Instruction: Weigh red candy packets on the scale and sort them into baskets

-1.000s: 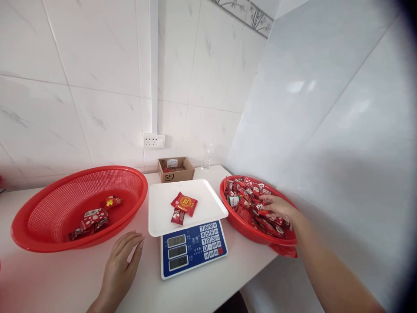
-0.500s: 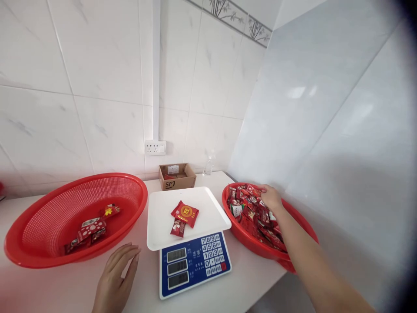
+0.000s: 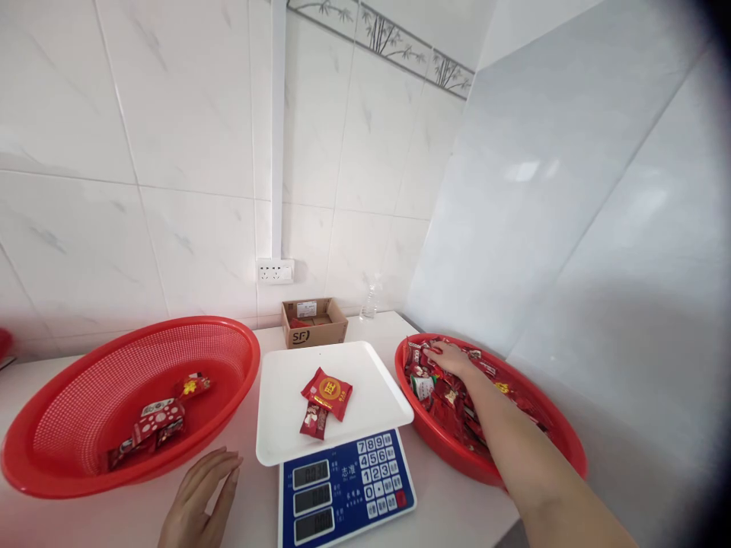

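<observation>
Right grip point(image 3: 454, 359) is down among the red packets point(image 3: 448, 403) in the right basket point(image 3: 439, 450), toward that basket's ten or eleven o'clock; its fingertips are partly lost in the wrappers, so I cannot tell whether they pinch one. Left grip point(image 3: 199, 495) hovers or rests over the desk point(image 3: 254, 495) (which of the two is hard to judge), its fingers loosely together and the thumb standing apart from them.

Take the white tray point(image 3: 279, 426) of the scale point(image 3: 348, 487) as the middle of the dial. Upon it lie two packets: a large red one point(image 3: 330, 392) with a yellow circle, and a smaller dark red one point(image 3: 314, 420) touching it at its seven o'clock. The scale's blue panel points to six. Its right basket, well filled, sits at three o'clock; the left grip is at eight; the left basket point(image 3: 142, 365) is at nine, with a handful of packets point(image 3: 160, 418) on its bottom. Just short of twelve stands a cardboard box point(image 3: 323, 335), and near one, a clear bottle point(image 3: 371, 301).
</observation>
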`<action>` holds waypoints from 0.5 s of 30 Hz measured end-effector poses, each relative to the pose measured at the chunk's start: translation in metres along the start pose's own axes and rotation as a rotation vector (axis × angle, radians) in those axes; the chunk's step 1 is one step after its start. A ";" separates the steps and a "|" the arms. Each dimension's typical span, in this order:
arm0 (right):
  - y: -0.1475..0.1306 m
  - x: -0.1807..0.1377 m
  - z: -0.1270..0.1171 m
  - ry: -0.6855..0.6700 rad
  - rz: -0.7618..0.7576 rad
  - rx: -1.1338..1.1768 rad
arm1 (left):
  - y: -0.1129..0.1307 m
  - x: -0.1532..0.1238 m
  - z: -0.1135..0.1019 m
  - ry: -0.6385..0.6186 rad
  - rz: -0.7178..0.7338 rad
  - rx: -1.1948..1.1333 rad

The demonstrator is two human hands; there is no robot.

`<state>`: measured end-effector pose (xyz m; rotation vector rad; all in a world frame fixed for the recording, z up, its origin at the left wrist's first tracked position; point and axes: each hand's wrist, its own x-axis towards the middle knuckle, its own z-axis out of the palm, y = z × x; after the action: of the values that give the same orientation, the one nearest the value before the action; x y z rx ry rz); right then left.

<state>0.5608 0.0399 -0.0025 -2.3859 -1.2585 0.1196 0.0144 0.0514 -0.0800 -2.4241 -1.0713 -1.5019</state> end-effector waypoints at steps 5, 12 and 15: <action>0.001 -0.019 -0.008 -0.016 -0.030 0.036 | 0.002 0.001 -0.001 0.006 0.010 -0.018; 0.006 -0.041 -0.036 0.219 0.110 0.111 | 0.003 0.000 0.001 -0.030 0.016 -0.040; -0.006 -0.047 -0.048 0.323 0.142 0.164 | 0.006 0.001 0.001 -0.023 0.009 -0.056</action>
<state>0.5420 -0.0112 0.0377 -2.2410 -0.8954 -0.1128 0.0191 0.0477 -0.0784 -2.4856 -1.0351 -1.5246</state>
